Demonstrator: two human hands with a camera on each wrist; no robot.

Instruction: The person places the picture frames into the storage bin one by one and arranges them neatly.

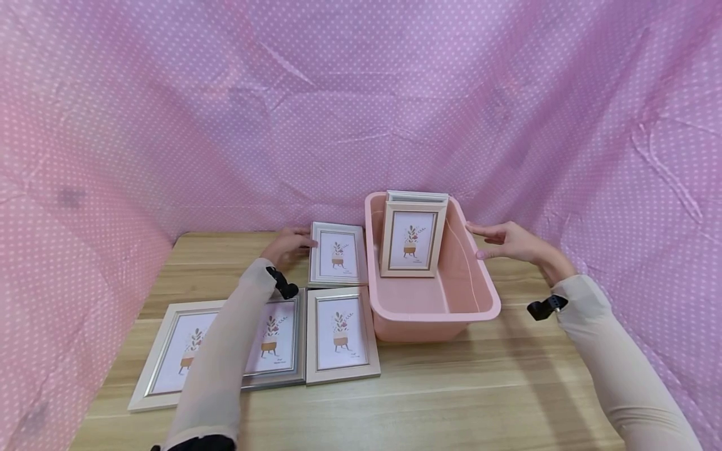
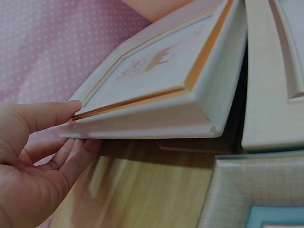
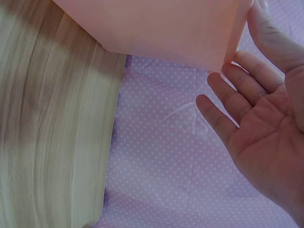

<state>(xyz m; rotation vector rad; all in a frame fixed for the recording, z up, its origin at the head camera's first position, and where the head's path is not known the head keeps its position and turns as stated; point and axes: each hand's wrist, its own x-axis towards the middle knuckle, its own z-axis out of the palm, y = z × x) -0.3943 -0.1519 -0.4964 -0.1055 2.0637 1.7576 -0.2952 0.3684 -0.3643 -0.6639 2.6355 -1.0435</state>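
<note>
A white picture frame (image 1: 337, 254) lies against the left side of the pink bin (image 1: 492, 307), at the back of the table. My left hand (image 1: 289, 245) pinches its left edge, thumb on top and the other fingers underneath. In the left wrist view, that edge of the picture frame (image 2: 147, 71) is tilted up off the wood. My right hand (image 1: 510, 243) touches the bin's right rim, its fingers nearly straight. Inside the bin, a cream picture frame (image 1: 413, 238) leans upright in front of a white one (image 1: 417, 196).
More picture frames lie face up on the wooden table (image 1: 440, 401): a cream one (image 1: 343, 376) left of the bin's front, a grey one (image 1: 276, 381) beside it, and a large white one (image 1: 152, 376) partly behind my left sleeve. A pink dotted cloth (image 1: 361, 106) hangs behind.
</note>
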